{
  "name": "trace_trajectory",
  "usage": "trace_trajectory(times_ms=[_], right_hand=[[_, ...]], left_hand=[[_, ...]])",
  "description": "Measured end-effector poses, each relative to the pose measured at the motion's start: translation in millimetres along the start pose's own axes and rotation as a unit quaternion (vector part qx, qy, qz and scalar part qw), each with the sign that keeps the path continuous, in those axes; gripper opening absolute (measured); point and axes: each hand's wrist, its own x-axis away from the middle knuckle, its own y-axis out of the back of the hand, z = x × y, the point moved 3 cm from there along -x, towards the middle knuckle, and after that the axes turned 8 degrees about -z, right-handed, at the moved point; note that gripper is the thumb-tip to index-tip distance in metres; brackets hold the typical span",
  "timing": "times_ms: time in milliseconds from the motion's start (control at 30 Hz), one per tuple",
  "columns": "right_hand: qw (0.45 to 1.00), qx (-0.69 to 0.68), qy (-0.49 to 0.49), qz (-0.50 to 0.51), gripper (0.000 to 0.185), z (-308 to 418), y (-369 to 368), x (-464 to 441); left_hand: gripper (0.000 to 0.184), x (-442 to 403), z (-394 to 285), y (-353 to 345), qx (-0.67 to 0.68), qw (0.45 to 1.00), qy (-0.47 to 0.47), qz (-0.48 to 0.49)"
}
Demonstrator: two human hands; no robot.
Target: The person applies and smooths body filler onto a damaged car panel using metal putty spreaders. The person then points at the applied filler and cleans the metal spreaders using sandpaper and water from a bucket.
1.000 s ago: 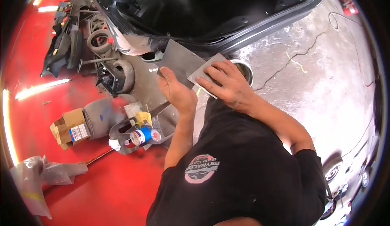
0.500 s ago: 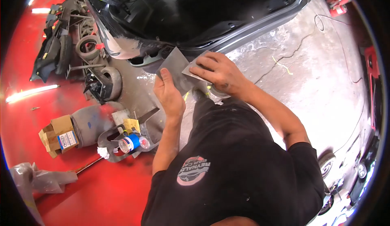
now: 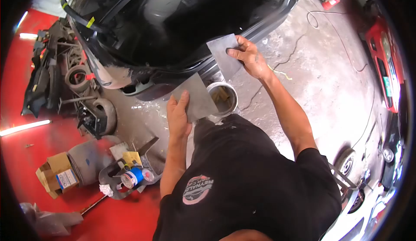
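Note:
My left hand (image 3: 178,113) is closed on a grey sheet (image 3: 197,98), its thumb lying on top. Another grey sheet (image 3: 224,58) is pinched in my right hand (image 3: 251,59), higher up and apart from the first one. Between and below the two sheets, a round bucket (image 3: 236,103) stands on the floor with yellowish-brown contents. Beyond my hands is the open rear of a dark car body (image 3: 151,77), with a bare, light patch on its left corner.
At left, car parts (image 3: 47,72) and tires (image 3: 78,77) line the red floor area. A cardboard box (image 3: 58,171) and a blue-labelled can (image 3: 132,177) are at lower left. A hose (image 3: 331,22) crosses the floor; a red car (image 3: 383,67) is at right.
My hands have moved apart, the right one up and away with its sheet. The two sheets no longer overlap, and the bucket shows between them. The view has shifted.

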Motion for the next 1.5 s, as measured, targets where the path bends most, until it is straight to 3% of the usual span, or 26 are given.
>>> trace_trajectory(times_ms=[33,100,233,267,400,533,667,767,933,1033,1100,1167,1200,1367,1500], right_hand=[[0.991,-0.128,-0.014,0.036,0.039,-5.7,-2.8,-1.8],[0.985,-0.149,-0.063,0.051,0.043,-16.5,-5.4,-5.4],[0.974,-0.14,-0.133,0.114,0.051,-38.5,-13.8,4.6],[0.98,-0.112,-0.121,0.107,0.06,-35.5,-6.8,12.7],[0.984,0.098,-0.093,0.119,0.048,-76.9,32.1,18.9],[0.994,0.1,-0.05,-0.022,0.04,-59.2,42.9,45.8],[0.987,-0.111,-0.003,-0.113,0.051,-73.4,52.6,42.4],[0.972,-0.161,-0.024,-0.167,0.057,-18.4,17.6,62.0],[0.97,-0.192,0.087,-0.12,0.04,4.5,-5.4,80.3],[0.962,-0.191,0.097,-0.169,0.041,-8.5,-16.6,92.7],[0.97,-0.106,0.071,-0.205,0.041,-6.3,-28.4,106.6],[0.964,-0.151,0.127,-0.179,0.041,-9.7,-32.7,108.6],[0.967,-0.103,0.142,-0.183,0.041,-9.4,-29.5,109.5],[0.975,-0.038,0.133,-0.172,0.039,3.8,-24.8,106.7],[0.984,0.009,0.116,-0.134,0.038,2.7,-19.3,103.5]], left_hand=[[0.029,-3.3,8.0,-2.2,0.014,0.999,0.036,0.02],[0.032,-9.6,21.9,-11.1,0.037,0.992,0.106,0.055],[0.034,-17.7,48.6,-28.2,0.071,0.987,0.132,0.053],[0.034,-18.3,46.5,-28.6,0.068,0.989,0.124,0.053],[0.033,-19.9,20.5,-23.8,0.082,0.992,0.08,0.052],[0.032,-31.7,-21.3,-29.6,0.059,0.996,-0.019,0.06],[0.03,-36.8,-8.3,-21.6,0.076,0.997,-0.03,0.012],[0.034,-35.5,14.8,-35.0,0.105,0.994,-0.005,-0.005],[0.039,-41.6,45.3,-54.9,0.165,0.983,0.07,-0.038],[0.04,-40.6,52.7,-74.4,0.148,0.988,0.043,-0.03],[0.035,-36.1,49.5,-89.7,0.098,0.994,-0.009,-0.048],[0.032,-31.7,40.6,-97.1,0.04,0.996,-0.039,-0.067],[0.03,-34.3,39.8,-97.5,0.037,0.995,-0.073,-0.058],[0.022,-44.2,35.8,-89.0,-0.07,0.973,-0.217,-0.036],[0.019,-33.8,19.9,-93.7,-0.12,0.956,-0.268,-0.021]])
